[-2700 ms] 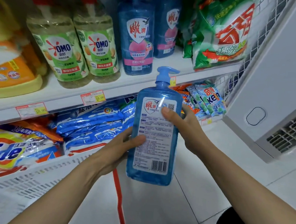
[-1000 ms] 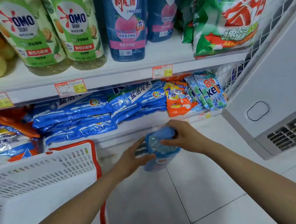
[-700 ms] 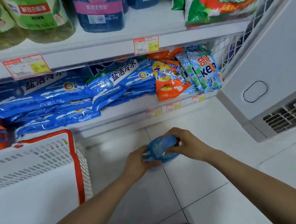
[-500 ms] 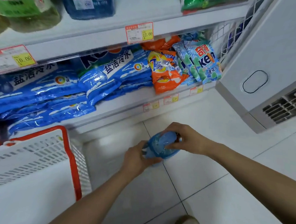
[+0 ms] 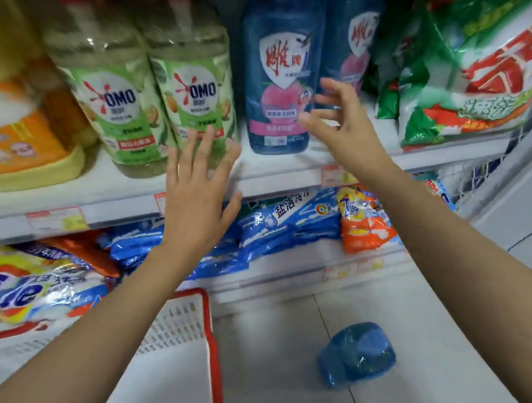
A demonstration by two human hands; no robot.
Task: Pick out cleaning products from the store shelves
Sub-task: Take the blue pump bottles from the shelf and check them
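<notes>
A blue pump bottle [image 5: 356, 355] stands on the tiled floor at lower right, seen from above, with no hand on it. My left hand [image 5: 197, 193] is raised with fingers spread, in front of the green OMO bottles [image 5: 196, 102] on the upper shelf. My right hand [image 5: 339, 118] is up with fingers loosely spread, just right of a blue bottle with a pink label [image 5: 279, 76]; its fingertips are close to that bottle. Both hands hold nothing.
A white basket with a red rim [image 5: 214, 339] sits at lower left. The lower shelf holds blue detergent bags [image 5: 288, 221], an orange bag [image 5: 364, 224] and a Tide bag [image 5: 35, 286]. Green detergent bags [image 5: 475, 74] fill the upper right. A white cabinet [image 5: 523, 200] stands at right.
Both hands let go of the blue pump bottle, which now stands on the floor. Both hands rose to the upper shelf and the view tilted up.
</notes>
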